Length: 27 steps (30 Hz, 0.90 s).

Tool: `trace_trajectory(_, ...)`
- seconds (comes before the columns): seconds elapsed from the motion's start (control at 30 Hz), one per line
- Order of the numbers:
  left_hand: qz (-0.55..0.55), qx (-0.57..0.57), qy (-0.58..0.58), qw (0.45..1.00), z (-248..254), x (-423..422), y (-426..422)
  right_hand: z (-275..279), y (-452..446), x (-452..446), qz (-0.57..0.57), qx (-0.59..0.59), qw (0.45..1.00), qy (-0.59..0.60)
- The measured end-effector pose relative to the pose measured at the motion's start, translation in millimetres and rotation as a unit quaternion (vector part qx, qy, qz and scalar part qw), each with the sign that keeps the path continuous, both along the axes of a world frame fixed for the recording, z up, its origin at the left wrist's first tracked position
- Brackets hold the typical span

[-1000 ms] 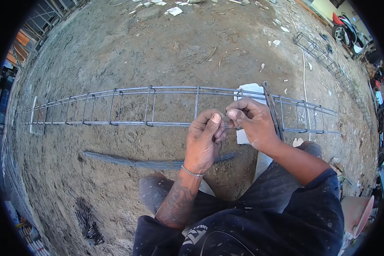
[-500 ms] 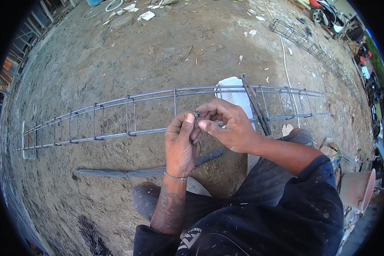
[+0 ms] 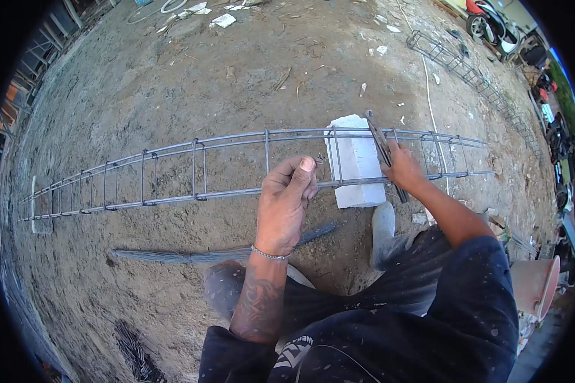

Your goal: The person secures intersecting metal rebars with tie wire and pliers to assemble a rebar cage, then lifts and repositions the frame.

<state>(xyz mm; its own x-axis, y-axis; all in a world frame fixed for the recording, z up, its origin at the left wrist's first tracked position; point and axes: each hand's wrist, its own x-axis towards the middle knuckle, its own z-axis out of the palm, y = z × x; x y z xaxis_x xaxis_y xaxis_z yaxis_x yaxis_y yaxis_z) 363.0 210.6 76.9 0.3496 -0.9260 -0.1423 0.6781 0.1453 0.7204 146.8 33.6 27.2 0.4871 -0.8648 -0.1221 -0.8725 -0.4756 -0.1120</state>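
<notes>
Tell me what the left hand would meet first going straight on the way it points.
For the left hand, probably the far side of the metal frame; depth is unclear, so it might pass above it.

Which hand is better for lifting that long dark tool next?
Probably the right hand: it is right at the long dark tool. The left hand is farther away and looks busy, pinching what seems to be thin wire.

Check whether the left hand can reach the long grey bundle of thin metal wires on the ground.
Probably yes: nothing covers the left stretch of the grey wire bundle, though the left hand has its fingers pinched, apparently on a thin dark wire.
</notes>
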Motion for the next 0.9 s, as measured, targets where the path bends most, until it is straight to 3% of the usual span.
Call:
trace_trajectory(0.17, 0.018, 0.033, -0.001, 0.999, 11.9, 17.7, 14.8, 15.0, -7.6, 15.8, -0.025, 0.003, 0.998, -0.062)
trace_trajectory(0.2, 0.04, 0.029, 0.004, 0.999, 14.3, 21.8, 17.5, 38.5, 4.0, 25.1, -0.038, 0.099, 0.985, -0.132)
trace_trajectory(0.3, 0.093, 0.014, 0.046, 0.995, 16.3, 28.2, 23.0, 67.7, 34.8, 31.2, -0.001, 0.308, 0.901, -0.304)
trace_trajectory(0.37, 0.071, 0.017, 0.038, 0.997, 14.8, 29.6, 24.4, 86.3, 63.3, 37.4, 0.045, 0.419, 0.826, -0.376)
trace_trajectory(0.4, 0.073, 0.019, 0.035, 0.997, 15.3, 29.8, 25.1, 92.9, 71.1, 39.2, 0.048, 0.421, 0.824, -0.377)
trace_trajectory(0.47, 0.036, 0.001, 0.06, 0.998, 17.2, 28.5, 26.2, 99.6, 81.8, 38.2, 0.171, 0.519, 0.747, -0.379)
trace_trajectory(0.57, 0.049, 0.032, 0.043, 0.997, 15.5, 28.1, 24.0, 94.7, 82.1, 34.2, 0.25, 0.548, 0.696, -0.39)
trace_trajectory(0.73, 0.003, 0.044, 0.023, 0.999, 20.3, 22.9, 20.1, 99.1, 78.2, 27.8, 0.238, 0.566, 0.704, -0.356)
trace_trajectory(0.8, -0.01, 0.036, 0.029, 0.999, 20.6, 20.4, 17.3, 92.1, 78.1, 23.9, 0.218, 0.508, 0.739, -0.384)
trace_trajectory(0.9, -0.02, 0.054, 0.012, 0.998, 23.4, 17.8, 15.0, 97.5, 67.5, 19.2, 0.228, 0.549, 0.723, -0.353)
